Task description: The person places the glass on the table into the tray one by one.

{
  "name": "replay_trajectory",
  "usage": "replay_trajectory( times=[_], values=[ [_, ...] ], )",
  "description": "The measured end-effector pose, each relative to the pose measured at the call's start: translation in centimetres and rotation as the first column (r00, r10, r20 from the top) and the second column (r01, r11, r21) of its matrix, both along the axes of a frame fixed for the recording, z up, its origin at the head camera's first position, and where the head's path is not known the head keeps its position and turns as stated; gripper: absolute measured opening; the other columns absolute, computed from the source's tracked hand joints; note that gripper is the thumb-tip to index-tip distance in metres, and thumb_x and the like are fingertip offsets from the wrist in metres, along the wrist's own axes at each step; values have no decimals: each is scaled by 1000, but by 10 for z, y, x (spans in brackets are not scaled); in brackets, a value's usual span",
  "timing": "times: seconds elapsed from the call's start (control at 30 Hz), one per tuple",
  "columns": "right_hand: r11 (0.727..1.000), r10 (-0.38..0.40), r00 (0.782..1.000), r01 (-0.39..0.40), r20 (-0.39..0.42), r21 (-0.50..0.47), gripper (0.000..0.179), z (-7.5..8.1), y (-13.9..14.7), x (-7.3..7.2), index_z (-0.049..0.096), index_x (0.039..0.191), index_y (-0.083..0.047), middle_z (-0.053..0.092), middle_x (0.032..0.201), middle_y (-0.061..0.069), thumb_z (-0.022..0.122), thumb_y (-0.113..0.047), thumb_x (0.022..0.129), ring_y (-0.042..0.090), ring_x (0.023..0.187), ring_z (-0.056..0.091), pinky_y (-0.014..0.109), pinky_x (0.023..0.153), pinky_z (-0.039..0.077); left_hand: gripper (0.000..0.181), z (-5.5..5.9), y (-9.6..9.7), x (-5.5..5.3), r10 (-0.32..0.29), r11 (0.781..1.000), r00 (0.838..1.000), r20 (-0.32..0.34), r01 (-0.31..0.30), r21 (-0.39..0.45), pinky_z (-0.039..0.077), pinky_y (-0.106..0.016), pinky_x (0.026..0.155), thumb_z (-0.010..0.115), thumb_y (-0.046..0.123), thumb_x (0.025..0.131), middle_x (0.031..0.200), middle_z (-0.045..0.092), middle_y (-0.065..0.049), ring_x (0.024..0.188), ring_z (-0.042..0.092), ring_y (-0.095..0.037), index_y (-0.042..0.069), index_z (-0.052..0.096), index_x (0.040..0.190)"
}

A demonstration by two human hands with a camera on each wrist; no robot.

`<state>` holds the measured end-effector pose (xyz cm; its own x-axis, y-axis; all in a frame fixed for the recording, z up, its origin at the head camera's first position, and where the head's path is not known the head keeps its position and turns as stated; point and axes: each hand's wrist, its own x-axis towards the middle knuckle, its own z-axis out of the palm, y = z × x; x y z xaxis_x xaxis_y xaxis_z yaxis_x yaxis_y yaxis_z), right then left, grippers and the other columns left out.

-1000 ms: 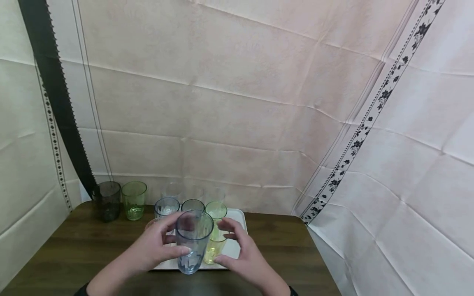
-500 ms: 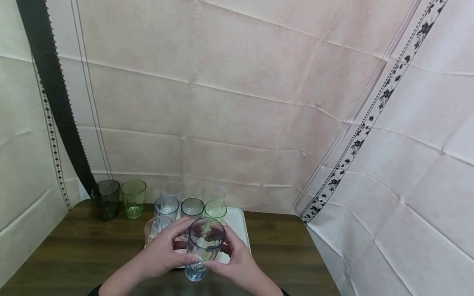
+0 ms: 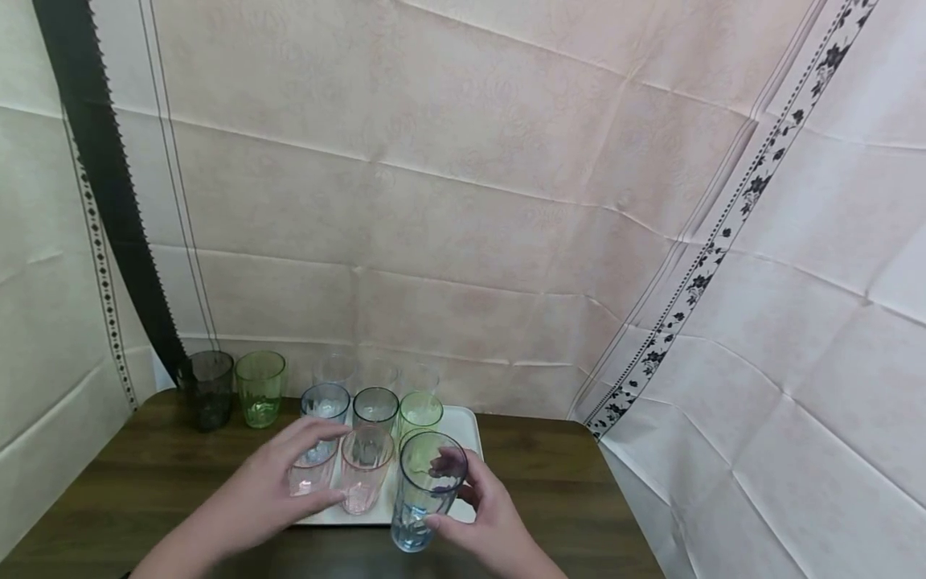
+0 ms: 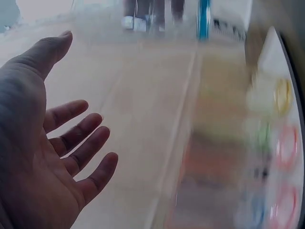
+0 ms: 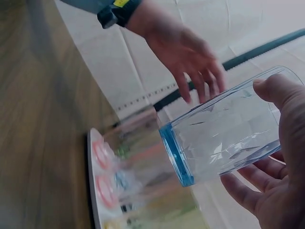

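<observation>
My right hand (image 3: 495,511) holds a clear blue-tinted tumbler (image 3: 419,515) upright, thumb on the near side and fingers around the far side. In the right wrist view, the tumbler (image 5: 224,129) shows its thick blue base and faceted wall. My left hand (image 3: 275,482) is apart from it, fingers and thumb spread with nothing between them; the left wrist view shows its bare palm (image 4: 43,157). Behind that hand, in the head view, two pink tumblers, one of them mid-front (image 3: 365,474), stand on a white tray (image 3: 463,434). A yellow tumbler (image 4: 282,98) stands beside them.
The tray's back row holds a blue tumbler (image 3: 325,398), a grey one (image 3: 376,404) and a green one (image 3: 421,408). A dark grey glass (image 3: 211,390) and a green glass (image 3: 261,390) stand at the wooden table's (image 3: 550,474) back left. Hanging cloth (image 3: 448,201) surrounds it.
The blue tumbler has moved right, from the left hand's hold through both hands into the right hand's grip. The left hand has let go and drawn back left, uncovering the pink tumblers.
</observation>
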<state>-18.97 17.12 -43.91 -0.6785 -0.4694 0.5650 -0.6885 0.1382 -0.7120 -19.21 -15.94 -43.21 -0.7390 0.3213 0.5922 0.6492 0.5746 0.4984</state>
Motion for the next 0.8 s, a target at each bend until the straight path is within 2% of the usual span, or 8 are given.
replay_trajectory(
  times=[0.07,0.2,0.3,0.4,0.6,0.73,0.8],
  values=[
    [1000,-16,1000,16,1,-2,68,-1,9,1,47,146,-1,62,132,21,82,-6,88,38,119,60,40,95,58,70,-4,-17,-1,60,998,998,-1,-60,-25,54,-55,95,81,57,83,139,54,15,125,55,-16,35,57,144],
    [996,-87,993,86,84,10,67,-2,26,4,49,146,-4,62,134,18,82,-10,89,36,122,61,38,95,58,82,-18,-54,-4,164,982,986,23,-161,-99,49,-65,93,80,64,80,145,53,2,130,49,-27,27,54,148],
    [986,-166,974,162,157,36,68,-4,39,5,50,146,-8,62,135,15,84,-13,87,32,124,61,36,96,57,99,-31,-82,-5,225,961,973,55,-213,-176,45,-71,93,78,71,77,151,48,-11,134,44,-39,17,48,154],
    [974,-224,957,219,181,49,68,-6,49,5,51,145,-7,63,135,16,84,-13,87,33,124,60,36,96,56,111,-45,-103,-7,268,940,959,95,-239,-244,43,-74,93,76,77,74,154,45,-19,134,42,-46,9,44,156],
    [962,-272,946,270,178,34,67,-14,63,-3,51,145,-9,65,132,12,83,-9,87,38,122,61,39,96,57,122,-69,-120,-13,322,906,933,160,-254,-338,42,-77,91,70,84,71,156,41,-26,132,42,-53,4,41,157],
    [948,-315,928,317,201,22,67,-20,66,-19,53,144,-15,66,131,7,84,-7,86,32,122,63,40,97,56,122,-79,-121,-17,334,895,925,179,-252,-367,43,-76,90,67,86,71,156,42,-28,131,43,-55,2,44,155],
    [942,-332,918,336,217,16,68,-23,66,-30,53,145,-11,66,132,9,85,-8,85,31,123,62,41,98,56,121,-82,-120,-18,342,890,920,192,-252,-380,44,-75,90,66,87,71,155,42,-29,130,43,-56,2,45,154]
  ],
)
